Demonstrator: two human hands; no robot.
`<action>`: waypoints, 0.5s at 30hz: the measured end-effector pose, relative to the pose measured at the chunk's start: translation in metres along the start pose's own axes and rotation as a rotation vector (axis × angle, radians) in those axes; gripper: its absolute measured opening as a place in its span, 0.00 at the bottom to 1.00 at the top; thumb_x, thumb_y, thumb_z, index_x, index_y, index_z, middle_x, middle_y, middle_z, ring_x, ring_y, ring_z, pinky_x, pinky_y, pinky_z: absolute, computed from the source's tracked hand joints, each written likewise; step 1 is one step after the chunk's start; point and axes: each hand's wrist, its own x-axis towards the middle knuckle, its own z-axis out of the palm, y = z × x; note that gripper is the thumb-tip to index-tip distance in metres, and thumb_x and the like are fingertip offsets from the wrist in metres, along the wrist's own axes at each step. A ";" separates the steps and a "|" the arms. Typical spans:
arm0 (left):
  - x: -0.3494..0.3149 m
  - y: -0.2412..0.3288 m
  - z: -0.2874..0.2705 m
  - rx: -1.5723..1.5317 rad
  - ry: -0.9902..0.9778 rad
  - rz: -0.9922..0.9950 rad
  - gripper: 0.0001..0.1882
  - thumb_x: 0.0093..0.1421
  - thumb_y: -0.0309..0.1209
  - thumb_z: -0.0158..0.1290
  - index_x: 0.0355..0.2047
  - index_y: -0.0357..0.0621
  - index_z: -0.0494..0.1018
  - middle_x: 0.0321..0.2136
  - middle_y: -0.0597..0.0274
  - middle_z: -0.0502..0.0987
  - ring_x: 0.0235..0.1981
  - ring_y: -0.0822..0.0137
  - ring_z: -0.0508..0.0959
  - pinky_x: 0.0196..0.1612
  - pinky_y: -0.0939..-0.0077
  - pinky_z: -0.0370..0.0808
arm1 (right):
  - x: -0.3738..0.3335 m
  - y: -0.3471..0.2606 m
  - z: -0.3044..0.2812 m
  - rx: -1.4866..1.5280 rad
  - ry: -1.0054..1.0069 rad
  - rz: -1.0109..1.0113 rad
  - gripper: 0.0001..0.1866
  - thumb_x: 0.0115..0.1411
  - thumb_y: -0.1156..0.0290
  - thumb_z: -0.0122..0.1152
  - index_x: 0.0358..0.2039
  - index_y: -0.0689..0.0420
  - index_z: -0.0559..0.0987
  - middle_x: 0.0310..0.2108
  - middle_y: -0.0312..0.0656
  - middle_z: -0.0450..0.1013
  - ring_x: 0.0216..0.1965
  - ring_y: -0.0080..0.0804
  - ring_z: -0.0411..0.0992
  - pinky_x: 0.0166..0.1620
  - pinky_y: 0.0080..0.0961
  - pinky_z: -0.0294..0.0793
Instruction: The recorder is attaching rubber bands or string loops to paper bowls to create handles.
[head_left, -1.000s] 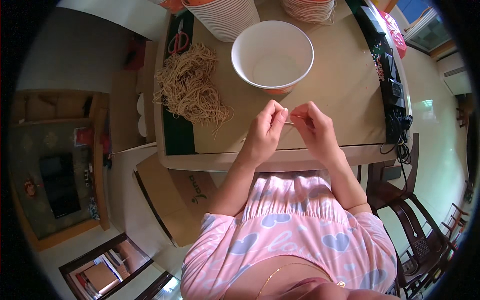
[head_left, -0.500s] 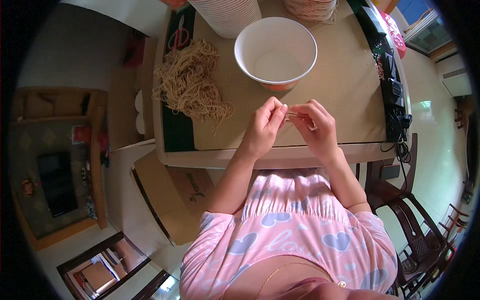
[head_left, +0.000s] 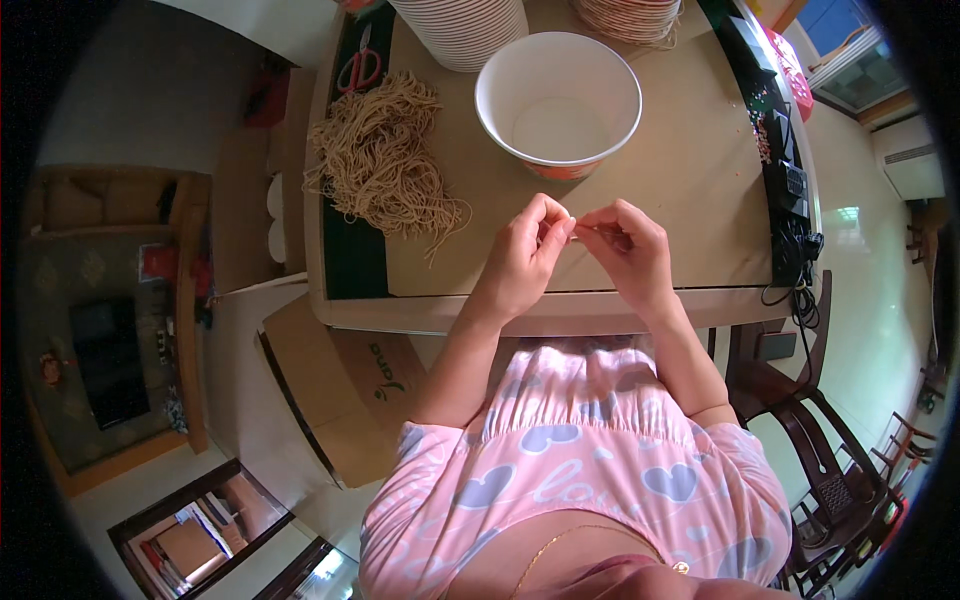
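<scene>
Both of my hands meet just over the near part of the table, fingertips almost touching. My left hand (head_left: 523, 250) is closed in a pinch, thumb against forefinger. Facing it, my right hand (head_left: 632, 254) is closed too, its fingers curled in. Between the fingertips shows a bit of thin pale string; most of it is hidden by the fingers. Just beyond my hands stands a white paper tub (head_left: 558, 105), upright, with nothing seen inside. Left of it lies a loose heap of beige strings (head_left: 380, 160).
Behind the heap lie red-handled scissors (head_left: 359, 68). A tall stack of paper tubs (head_left: 465, 30) and a bundle of beige cord (head_left: 628, 18) stand at the back. Black adapters and cables (head_left: 790, 185) line the right edge. A cardboard box (head_left: 345, 390) sits below the table, left.
My fingertips have drawn closer together, and less of the string shows between them. The right fingers are curled in more. The view has shifted slightly.
</scene>
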 end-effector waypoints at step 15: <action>0.054 0.042 -0.019 0.837 -0.024 0.363 0.06 0.55 0.22 0.54 0.34 0.36 0.76 0.30 0.49 0.77 0.33 0.51 0.79 0.36 0.64 0.75 | 0.033 0.016 0.017 0.073 0.277 -0.051 0.05 0.56 0.83 0.61 0.34 0.64 0.77 0.43 0.41 0.70 0.43 0.25 0.73 0.43 0.18 0.78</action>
